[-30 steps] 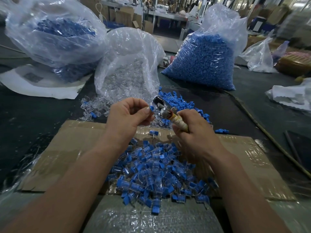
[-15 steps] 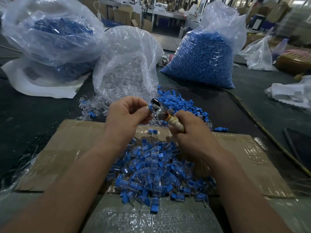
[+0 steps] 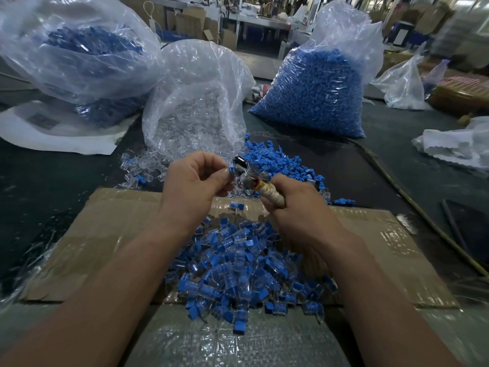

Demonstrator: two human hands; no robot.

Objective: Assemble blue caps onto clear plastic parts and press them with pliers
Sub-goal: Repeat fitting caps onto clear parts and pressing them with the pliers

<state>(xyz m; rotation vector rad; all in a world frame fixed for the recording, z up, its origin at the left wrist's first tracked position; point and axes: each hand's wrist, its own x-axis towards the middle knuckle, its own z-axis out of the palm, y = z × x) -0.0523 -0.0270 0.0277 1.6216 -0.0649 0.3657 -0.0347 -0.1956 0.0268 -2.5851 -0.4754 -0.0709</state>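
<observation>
The left hand (image 3: 195, 181) has its fingers curled, and its thumb and forefinger pinch a small blue-capped part (image 3: 230, 170). The right hand (image 3: 299, 207) is closed around the taped handle of the pliers (image 3: 244, 173). The metal head of the pliers points up and to the left and meets the part. Whether the jaws really bite on it, I cannot tell, because the spot is small and blurred.

Both hands are above a flat cardboard sheet (image 3: 105, 234). On this sheet, under the wrists, lies a heap of assembled parts (image 3: 238, 263), blue and clear together. Behind the hands is a loose pile of blue caps (image 3: 277, 160) and, to its left, some clear plastic parts (image 3: 143, 168), all on a dark table (image 3: 39, 186).

Further back stand a bag of clear parts (image 3: 195, 102), a bag of blue caps (image 3: 312, 94) and a left bag (image 3: 79, 49) with blue pieces inside. The room behind shows tables and cardboard boxes.
</observation>
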